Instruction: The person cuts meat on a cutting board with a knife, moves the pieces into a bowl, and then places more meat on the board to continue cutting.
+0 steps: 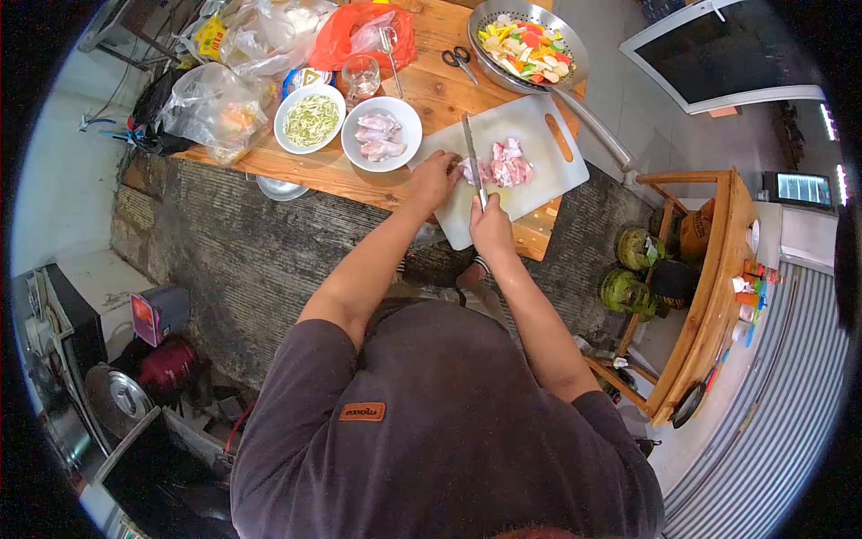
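Note:
My right hand (pixel 491 230) is closed round the handle of a knife (pixel 472 153), whose blade points away from me across a white cutting board (pixel 548 184). Pieces of raw meat (pixel 512 164) lie on the board, mostly to the right of the blade. Left of the blade, my left hand (pixel 437 178) is at the board's left edge, its fingertips at a small piece of meat (pixel 469 170); its grip is too small to make out. A white bowl with raw meat (pixel 381 135) and a bowl of shredded greens (pixel 311 119) stand to the left.
On the wooden table (pixel 440 90) are scissors (pixel 461 63), a glass (pixel 362 76), a red plastic bag (pixel 359 36), clear bags (pixel 215 108) and a metal strainer (pixel 527 45) of cut vegetables. A wooden shelf (pixel 709 296) and green gas cylinders (pixel 626 292) stand at the right.

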### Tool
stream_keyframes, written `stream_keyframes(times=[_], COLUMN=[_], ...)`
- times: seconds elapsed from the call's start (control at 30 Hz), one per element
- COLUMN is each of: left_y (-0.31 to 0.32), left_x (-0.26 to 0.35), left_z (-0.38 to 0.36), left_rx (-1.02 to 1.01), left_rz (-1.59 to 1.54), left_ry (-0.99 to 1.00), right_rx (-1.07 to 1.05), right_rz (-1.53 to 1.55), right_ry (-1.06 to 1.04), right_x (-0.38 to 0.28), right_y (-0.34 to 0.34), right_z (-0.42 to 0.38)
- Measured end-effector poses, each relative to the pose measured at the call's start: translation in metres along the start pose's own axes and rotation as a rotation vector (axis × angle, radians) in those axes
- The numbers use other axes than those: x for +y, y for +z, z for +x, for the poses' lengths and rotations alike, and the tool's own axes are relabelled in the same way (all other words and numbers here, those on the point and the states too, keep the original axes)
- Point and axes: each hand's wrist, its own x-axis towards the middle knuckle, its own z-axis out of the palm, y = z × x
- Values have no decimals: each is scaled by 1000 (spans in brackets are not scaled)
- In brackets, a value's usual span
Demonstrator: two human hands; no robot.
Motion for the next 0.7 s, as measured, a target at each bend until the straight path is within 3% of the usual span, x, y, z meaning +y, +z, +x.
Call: stream_keyframes(times=[0.13,0.23,0.57,0.7], left_y=[2,5,2,-5], left_x=[11,8,5,5], left_z=[3,5,7,6], left_rx=[-50,-48,-53,-102], left_rz=[193,227,199,121], left_ry=[-58,6,36,-77], right_rx=[-1,-4,47,156], right_rz=[0,30,127,247], right_ry=[12,25,-18,-93], right_x=[2,8,15,-16], right_y=[0,2,-5,-30], right_z=[0,2,6,-12])
